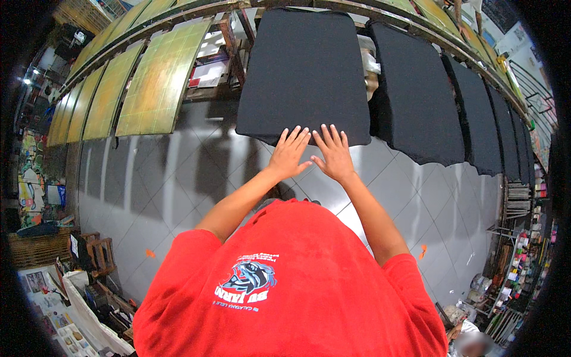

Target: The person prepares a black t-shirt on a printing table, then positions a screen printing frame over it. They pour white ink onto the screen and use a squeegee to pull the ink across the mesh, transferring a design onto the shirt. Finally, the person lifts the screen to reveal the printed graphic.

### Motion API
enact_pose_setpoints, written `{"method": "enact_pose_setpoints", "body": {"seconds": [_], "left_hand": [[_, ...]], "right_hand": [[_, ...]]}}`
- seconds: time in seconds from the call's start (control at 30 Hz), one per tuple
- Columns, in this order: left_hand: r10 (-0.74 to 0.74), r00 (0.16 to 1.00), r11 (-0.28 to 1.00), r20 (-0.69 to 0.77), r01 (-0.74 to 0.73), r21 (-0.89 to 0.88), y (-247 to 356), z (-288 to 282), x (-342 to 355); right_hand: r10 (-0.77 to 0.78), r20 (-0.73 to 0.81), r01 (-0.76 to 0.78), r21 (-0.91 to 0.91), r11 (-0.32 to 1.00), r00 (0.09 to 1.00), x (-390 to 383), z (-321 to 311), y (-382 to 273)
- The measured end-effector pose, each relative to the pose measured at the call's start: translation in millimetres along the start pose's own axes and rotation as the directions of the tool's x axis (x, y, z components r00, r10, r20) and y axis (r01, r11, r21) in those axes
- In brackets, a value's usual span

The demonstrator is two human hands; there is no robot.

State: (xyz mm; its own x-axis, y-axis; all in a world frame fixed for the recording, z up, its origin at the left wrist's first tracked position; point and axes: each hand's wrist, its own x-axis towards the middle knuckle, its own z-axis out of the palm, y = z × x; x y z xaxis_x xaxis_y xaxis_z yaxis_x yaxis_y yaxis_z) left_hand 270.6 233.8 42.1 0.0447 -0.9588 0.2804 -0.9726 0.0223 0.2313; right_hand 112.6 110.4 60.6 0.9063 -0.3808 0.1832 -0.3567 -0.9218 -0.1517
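A black cloth, perhaps a T-shirt, is stretched over a board point(303, 71) in front of me. My left hand point(290, 153) lies on its near edge with the fingers spread. Beside it, my right hand point(333, 153) rests flat on the same edge, fingers apart and thumb angled toward the left thumb. Both hands hold nothing. To the right, another board covered in black cloth point(416, 95) stands close by, and its lower hem hangs wavy past the board.
Bare yellowish boards point(163, 77) slope down at the left. More black-covered boards point(479, 113) continue to the right. Below is a grey tiled floor point(202, 172) with orange scraps point(423, 251). Shelves of bottles point(517, 262) stand at the right; another person point(470, 339) is at the lower right.
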Motion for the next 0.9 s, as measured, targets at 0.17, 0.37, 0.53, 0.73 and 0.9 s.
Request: {"method": "enact_pose_setpoints", "body": {"seconds": [0.17,0.37,0.53,0.73,0.9], "left_hand": [[0.034,0.998,0.999,0.047,-0.036,0.032,-6.2,-5.1,3.0],[0.012,0.990,0.999,-0.138,-0.018,-0.041,-15.4,5.2,11.6],[-0.075,0.979,0.986,-0.190,0.045,-0.159,-18.1,-0.1,20.6],[-0.005,0.976,0.986,-0.219,-0.033,-0.166,-20.6,-5.3,26.3],[0.078,0.964,0.979,-0.253,-0.122,-0.164,-26.1,0.0,19.3]], "right_hand": [[-0.018,-0.012,0.018,-0.042,0.999,1.000,10.8,11.2,-4.8],[-0.076,-0.131,0.068,-0.063,0.996,0.988,23.6,36.7,10.1],[-0.071,-0.097,0.072,0.011,0.997,0.993,24.2,15.7,2.1],[-0.086,-0.105,0.089,0.017,0.996,0.991,24.6,18.5,9.4],[-0.138,-0.092,0.141,0.030,0.990,0.986,21.3,19.0,15.3]]}}
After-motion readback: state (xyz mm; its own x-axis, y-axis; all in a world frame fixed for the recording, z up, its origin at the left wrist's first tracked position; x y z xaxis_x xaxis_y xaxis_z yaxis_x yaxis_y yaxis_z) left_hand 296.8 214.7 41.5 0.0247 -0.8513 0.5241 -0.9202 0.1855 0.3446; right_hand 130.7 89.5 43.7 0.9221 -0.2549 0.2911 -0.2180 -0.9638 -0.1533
